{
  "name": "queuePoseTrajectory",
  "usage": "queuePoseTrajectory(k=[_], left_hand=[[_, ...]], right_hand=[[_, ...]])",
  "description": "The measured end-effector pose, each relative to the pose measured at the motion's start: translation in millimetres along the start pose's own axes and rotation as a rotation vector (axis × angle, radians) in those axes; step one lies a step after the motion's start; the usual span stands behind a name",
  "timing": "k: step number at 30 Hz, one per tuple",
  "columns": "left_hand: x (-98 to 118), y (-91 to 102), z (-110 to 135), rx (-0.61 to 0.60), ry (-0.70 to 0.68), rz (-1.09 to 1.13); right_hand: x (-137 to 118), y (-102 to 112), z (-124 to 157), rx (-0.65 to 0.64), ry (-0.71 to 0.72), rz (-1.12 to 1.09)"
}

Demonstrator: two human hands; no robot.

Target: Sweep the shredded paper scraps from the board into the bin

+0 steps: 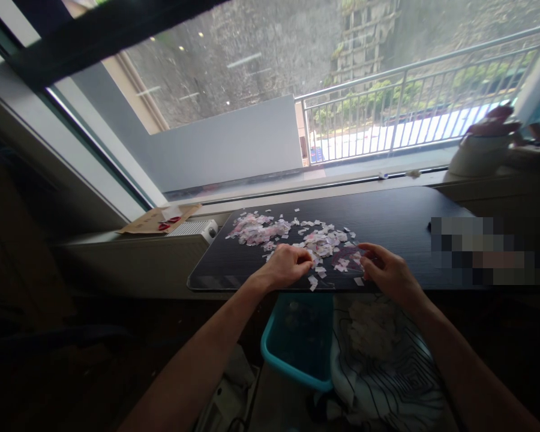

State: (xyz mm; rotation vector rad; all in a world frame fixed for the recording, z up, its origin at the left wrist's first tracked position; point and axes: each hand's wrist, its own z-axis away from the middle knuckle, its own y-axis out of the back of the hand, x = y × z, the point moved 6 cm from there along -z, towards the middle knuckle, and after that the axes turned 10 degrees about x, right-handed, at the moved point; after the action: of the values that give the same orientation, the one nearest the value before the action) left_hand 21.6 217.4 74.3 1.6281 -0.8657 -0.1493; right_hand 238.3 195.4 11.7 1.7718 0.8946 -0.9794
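Observation:
Several small pink and white paper scraps lie scattered across a dark table by the window. My left hand rests at the near edge of the pile, its fingers curled into a pinch over the scraps. My right hand is close beside it, fingers closed on a small clear sheet with scraps stuck on it. Both forearms reach in from below.
A teal bin stands under the table's front edge, beside patterned cloth holding more scraps. A brown envelope and a white box sit on the sill at left. A pot stands at right.

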Motion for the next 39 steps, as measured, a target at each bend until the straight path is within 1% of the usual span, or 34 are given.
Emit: queuePoseTrajectory(k=[3, 5, 6, 8, 9, 11, 12, 15, 18, 21, 23, 24, 27, 29, 31, 33, 37, 39], left_hand=[[-7, 6.7, 8, 0.028, 0.030, -0.040], [-14, 7.8, 15, 0.031, 0.054, -0.075], [-17, 7.3, 18, 0.028, 0.067, -0.090], [-22, 5.7, 23, 0.022, 0.091, -0.112], [-24, 5.4, 24, 0.023, 0.100, -0.118], [-28, 7.1, 26, 0.042, 0.112, -0.118], [-29, 9.3, 26, 0.062, 0.114, -0.113], [-37, 20.2, 28, 0.172, 0.131, -0.101], [-54, 31.7, 30, 0.354, 0.178, -0.126], [-73, 35.2, 35, 0.532, 0.241, -0.194], [-85, 31.2, 40, 0.598, 0.272, -0.235], [-90, 27.9, 42, 0.614, 0.283, -0.252], [-99, 15.8, 47, 0.608, 0.296, -0.288], [-101, 9.3, 49, 0.585, 0.290, -0.305], [-100, 5.8, 49, 0.563, 0.284, -0.322], [-100, 4.8, 48, 0.551, 0.286, -0.340], [-99, 5.9, 47, 0.547, 0.290, -0.369], [-99, 6.3, 47, 0.548, 0.283, -0.380]], right_hand=[[-1, 0, 2, 0.010, -0.023, -0.099], [-8, -7, 8, -0.023, -0.023, -0.160], [-14, -13, 12, -0.063, -0.010, -0.169], [-26, -26, 21, -0.162, 0.043, -0.135], [-31, -30, 25, -0.187, 0.076, -0.096], [-36, -32, 28, -0.178, 0.138, 0.010], [-36, -29, 28, -0.157, 0.162, 0.063], [-31, -15, 23, -0.066, 0.190, 0.175], [-30, -6, 18, 0.012, 0.190, 0.195], [-36, -15, 15, -0.033, 0.188, 0.157], [-37, -19, 14, -0.058, 0.196, 0.178], [-36, -17, 13, -0.050, 0.204, 0.211], [-27, 1, 10, 0.027, 0.196, 0.300], [-19, 16, 7, 0.078, 0.142, 0.277], [-13, 26, 5, 0.111, 0.087, 0.225], [-10, 31, 2, 0.121, 0.070, 0.207], [-7, 35, 0, 0.095, 0.079, 0.298], [-6, 42, 0, 0.128, 0.068, 0.321]])
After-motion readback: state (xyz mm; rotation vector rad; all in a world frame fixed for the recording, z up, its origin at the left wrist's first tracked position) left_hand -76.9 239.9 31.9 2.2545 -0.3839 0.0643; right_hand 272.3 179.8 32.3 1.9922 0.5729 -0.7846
